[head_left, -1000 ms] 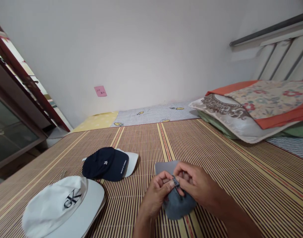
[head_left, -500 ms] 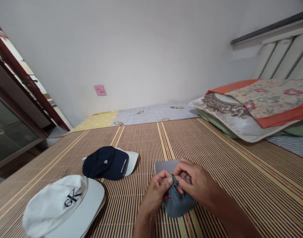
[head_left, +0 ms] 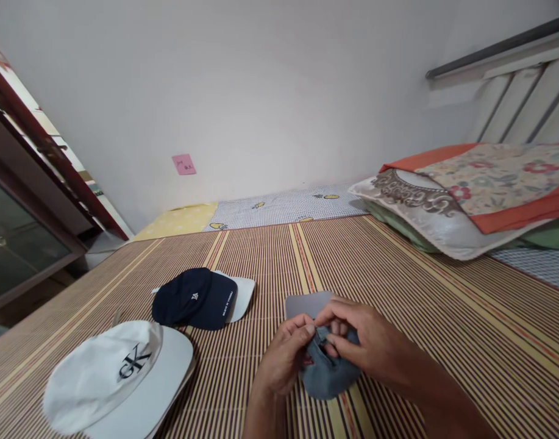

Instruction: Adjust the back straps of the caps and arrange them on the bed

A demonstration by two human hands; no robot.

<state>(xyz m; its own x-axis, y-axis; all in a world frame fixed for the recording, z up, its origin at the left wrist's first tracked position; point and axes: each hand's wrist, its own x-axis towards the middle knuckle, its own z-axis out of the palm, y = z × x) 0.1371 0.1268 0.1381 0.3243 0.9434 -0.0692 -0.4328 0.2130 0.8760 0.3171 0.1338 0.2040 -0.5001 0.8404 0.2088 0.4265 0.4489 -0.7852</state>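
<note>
A grey-blue cap (head_left: 327, 375) lies on the striped mat, its lighter brim pointing away from me. My left hand (head_left: 286, 350) pinches the edge of the cap's strap opening. On the other side, my right hand (head_left: 361, 335) is closed on the strap area, its thumb and index finger close to the left fingertips. The strap's end is partly hidden by the fingers. To the left sits a navy cap (head_left: 188, 302) over a white-brimmed one (head_left: 245, 299). Nearer to me is a white cap (head_left: 100, 372) with black letters, with another brim edge showing beneath it.
The striped bamboo mat (head_left: 242, 256) reaches back to a checked cloth (head_left: 279, 206) along the wall. Pillows (head_left: 444, 225) with an orange-edged floral cover (head_left: 503, 177) lie at the right. A pink note (head_left: 184, 164) is on the wall. A glass-panelled door (head_left: 23, 238) stands at the left.
The right fingers have shifted slightly at the strap, and the dark piece seen between the fingertips is now mostly hidden. The cap's opening shows more clearly.
</note>
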